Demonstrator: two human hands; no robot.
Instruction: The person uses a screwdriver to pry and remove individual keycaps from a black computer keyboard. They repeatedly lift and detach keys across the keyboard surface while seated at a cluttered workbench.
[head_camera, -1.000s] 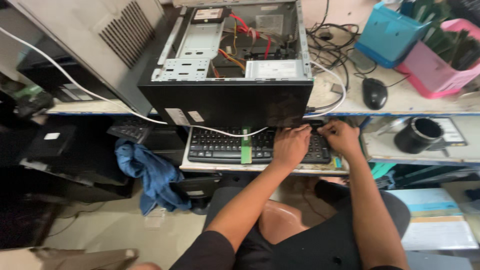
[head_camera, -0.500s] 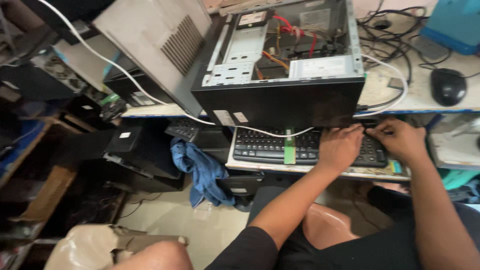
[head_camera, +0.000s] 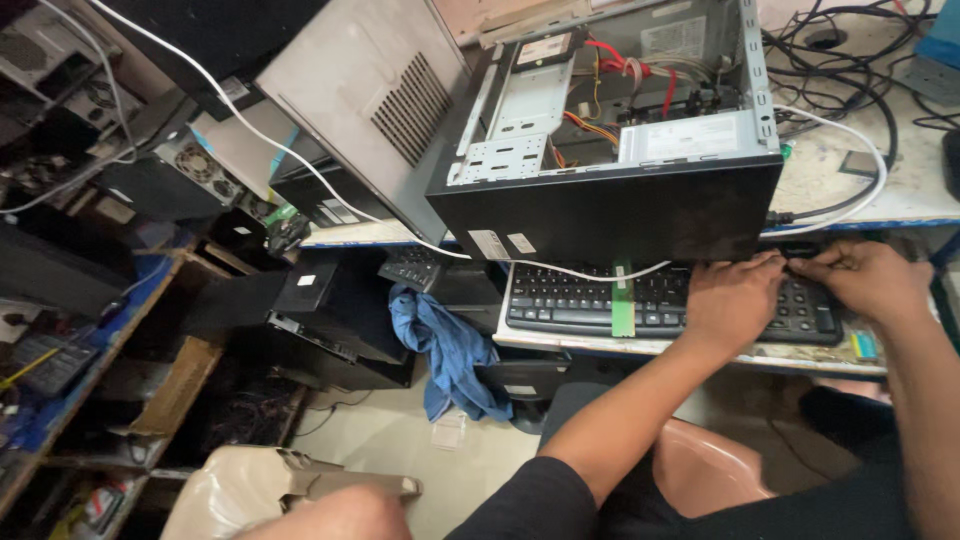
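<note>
Both hands, left hand (head_camera: 735, 300) and right hand (head_camera: 870, 280), rest on the black keyboard (head_camera: 600, 300) under the open computer case (head_camera: 620, 150), fingers curled together at its shadowed far right edge, whatever they pinch hidden.

The head has swung left, so the mouse and pink and blue boxes are gone from sight, the shelves (head_camera: 110, 370) and blue cloth (head_camera: 450, 350) fill more of the view, and both hands (head_camera: 735, 295) now sit at the right end of the keyboard (head_camera: 580, 300).
</note>
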